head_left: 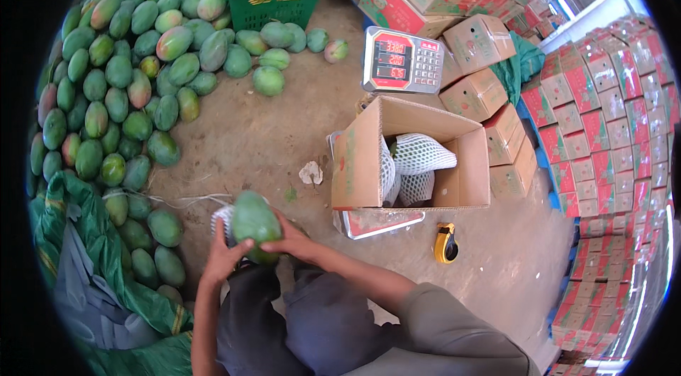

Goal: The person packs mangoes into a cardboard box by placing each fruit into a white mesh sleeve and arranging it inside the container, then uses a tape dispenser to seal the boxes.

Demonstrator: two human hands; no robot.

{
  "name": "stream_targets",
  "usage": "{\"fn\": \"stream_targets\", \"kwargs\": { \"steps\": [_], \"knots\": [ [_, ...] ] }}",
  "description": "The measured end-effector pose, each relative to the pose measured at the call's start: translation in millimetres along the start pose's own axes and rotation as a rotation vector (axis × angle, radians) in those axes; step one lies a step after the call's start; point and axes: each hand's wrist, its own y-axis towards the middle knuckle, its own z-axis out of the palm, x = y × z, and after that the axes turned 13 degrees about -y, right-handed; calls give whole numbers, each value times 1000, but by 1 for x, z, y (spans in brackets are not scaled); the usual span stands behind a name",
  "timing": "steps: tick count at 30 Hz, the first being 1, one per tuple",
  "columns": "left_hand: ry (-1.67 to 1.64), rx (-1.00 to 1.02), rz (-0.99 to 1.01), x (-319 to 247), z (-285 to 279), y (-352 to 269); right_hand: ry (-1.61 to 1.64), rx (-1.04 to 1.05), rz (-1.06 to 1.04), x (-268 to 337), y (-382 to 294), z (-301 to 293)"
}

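A large green mango (255, 219) is held above my knees, with my right hand (291, 237) gripping its right side and lower part. My left hand (225, 254) holds a white foam net sleeve (223, 216) against the mango's left side, its thumb reaching the fruit. Part of the sleeve is hidden behind the mango and fingers. To the right, an open cardboard box (355, 158) stands on the platform of a digital scale (387, 223). Several net-wrapped mangoes (423, 153) lie inside it. The scale's lit display head (403, 60) is behind the box.
A big mango pile (122, 72) spreads along the left, beside a green plastic crate (271, 6). A green woven sack (101, 253) with grey lining lies near left. A yellow tape dispenser (446, 243) sits on the floor. Cartons (471, 43) and pallet stacks (601, 126) line the right.
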Motion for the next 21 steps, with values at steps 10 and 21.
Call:
{"fn": "stream_targets", "kwargs": {
  "steps": [10,21],
  "knots": [
    [-354,13,69,36,-10,-18,-1518,-553,4,19,-169,-117],
    [-381,-408,122,129,-84,-26,-1453,-687,-23,22,-210,-112]
  ]
}}
